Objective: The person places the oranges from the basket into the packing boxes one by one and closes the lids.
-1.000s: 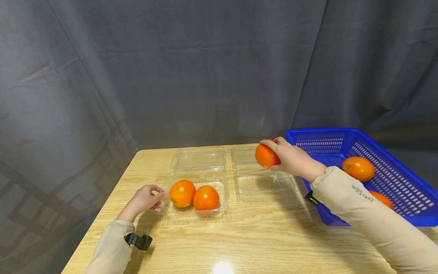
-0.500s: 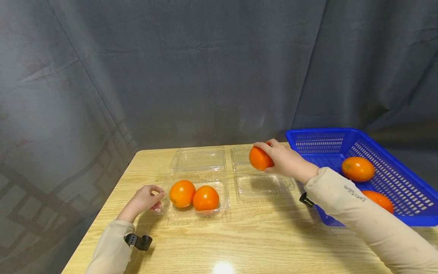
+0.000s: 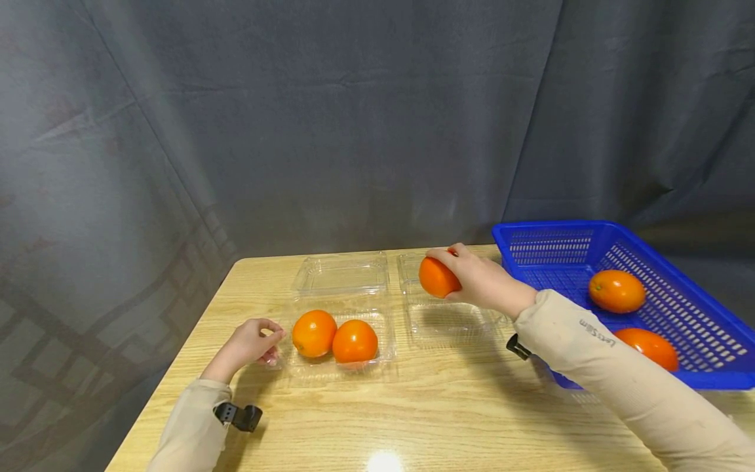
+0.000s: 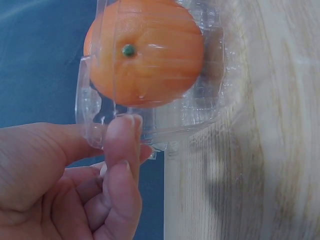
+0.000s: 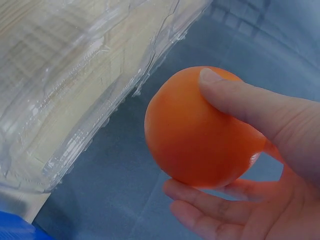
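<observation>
My right hand (image 3: 480, 278) grips an orange (image 3: 438, 278) and holds it above the right-hand clear plastic clamshell box (image 3: 448, 321). In the right wrist view the thumb lies over the top of that orange (image 5: 200, 130) and the fingers curl beneath it. At the left, my left hand (image 3: 250, 342) pinches the edge of another clear clamshell box (image 3: 386, 357) between thumb and fingers. Two oranges sit side by side in this box, one (image 3: 314, 333) on the left and one (image 3: 355, 341) on the right. The left wrist view shows the pinched plastic rim (image 4: 92, 120) close up.
A blue plastic basket (image 3: 590, 226) stands at the right of the wooden table (image 3: 330, 426), with two oranges inside, one (image 3: 617, 291) behind the other (image 3: 649, 349). The boxes' raised lids, such as the left lid (image 3: 342, 272), lie toward the back edge. A grey curtain (image 3: 366, 131) hangs behind.
My right hand has moved left with the orange, away from the basket and over the right-hand box. The left hand and its box have stayed in place.
</observation>
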`<action>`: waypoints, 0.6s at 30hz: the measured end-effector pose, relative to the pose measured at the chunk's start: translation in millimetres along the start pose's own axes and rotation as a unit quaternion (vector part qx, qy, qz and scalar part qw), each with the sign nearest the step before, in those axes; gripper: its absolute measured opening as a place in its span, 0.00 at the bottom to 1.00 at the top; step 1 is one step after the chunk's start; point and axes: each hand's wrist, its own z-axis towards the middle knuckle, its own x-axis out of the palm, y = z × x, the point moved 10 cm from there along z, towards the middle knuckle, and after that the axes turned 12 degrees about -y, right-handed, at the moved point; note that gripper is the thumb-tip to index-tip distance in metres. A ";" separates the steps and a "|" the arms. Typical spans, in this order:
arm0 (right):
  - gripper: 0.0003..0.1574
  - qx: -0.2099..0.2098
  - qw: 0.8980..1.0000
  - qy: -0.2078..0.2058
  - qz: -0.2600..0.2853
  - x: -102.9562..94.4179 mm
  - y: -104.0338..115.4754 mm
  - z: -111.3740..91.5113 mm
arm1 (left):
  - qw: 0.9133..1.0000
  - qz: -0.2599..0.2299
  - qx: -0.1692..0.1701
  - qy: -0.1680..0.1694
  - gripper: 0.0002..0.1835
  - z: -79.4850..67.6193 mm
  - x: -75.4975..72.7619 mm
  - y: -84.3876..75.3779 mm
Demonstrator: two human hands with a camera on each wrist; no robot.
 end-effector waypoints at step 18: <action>0.46 -0.006 1.000 0.005 -0.007 8.9 9.2 2.5 | 1.000 0.000 0.001 -0.001 0.16 -2.5 -1.8 -2.1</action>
